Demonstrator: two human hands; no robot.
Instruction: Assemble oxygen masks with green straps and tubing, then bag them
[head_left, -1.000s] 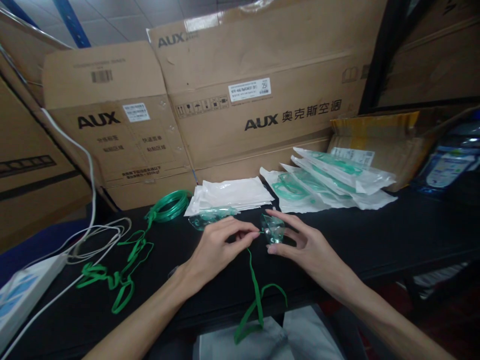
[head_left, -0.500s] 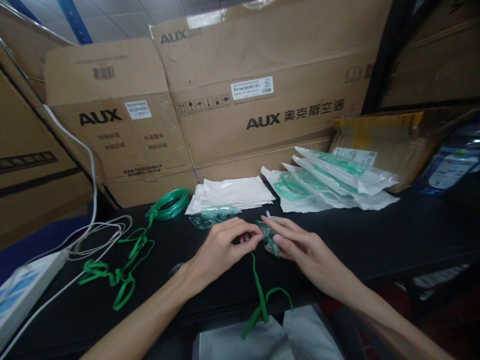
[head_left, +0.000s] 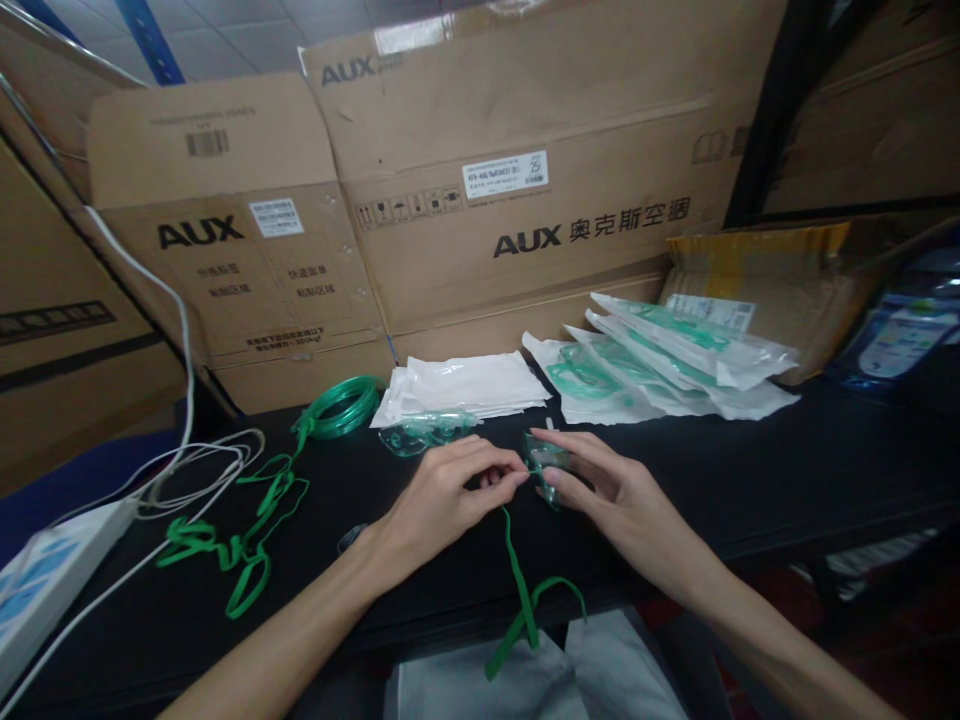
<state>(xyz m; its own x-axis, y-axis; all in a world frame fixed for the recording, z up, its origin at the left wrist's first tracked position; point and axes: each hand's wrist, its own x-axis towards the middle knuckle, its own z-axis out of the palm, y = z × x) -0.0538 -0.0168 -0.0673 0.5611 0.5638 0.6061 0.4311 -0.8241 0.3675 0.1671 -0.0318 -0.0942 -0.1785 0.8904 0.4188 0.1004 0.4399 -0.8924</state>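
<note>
My left hand (head_left: 469, 478) is closed, thumb and forefinger pinching a green elastic strap (head_left: 517, 565) whose loose length hangs over the table's front edge. My right hand (head_left: 600, 475) grips a small clear green plastic face mask (head_left: 551, 455) between thumb and fingers. A short taut bit of the strap runs from the left fingertips to the mask's near side. Part of the mask is hidden by the right fingers. Just behind my left hand, more clear green mask pieces (head_left: 424, 432) lie in front of a stack of white pouches (head_left: 472, 385).
Several packed pouches with green tubing (head_left: 660, 365) lie at the back right, by an opened carton (head_left: 757, 265) and a blue bottle (head_left: 900, 320). Coiled green tubing (head_left: 341, 408), loose green straps (head_left: 259, 530), white cables and a power strip (head_left: 64, 570) are on the left.
My right hand has shifted slightly right and turned the mask, moving it away from my left fingertips. The strap between them is now stretched taut. My left hand stays nearly still.
</note>
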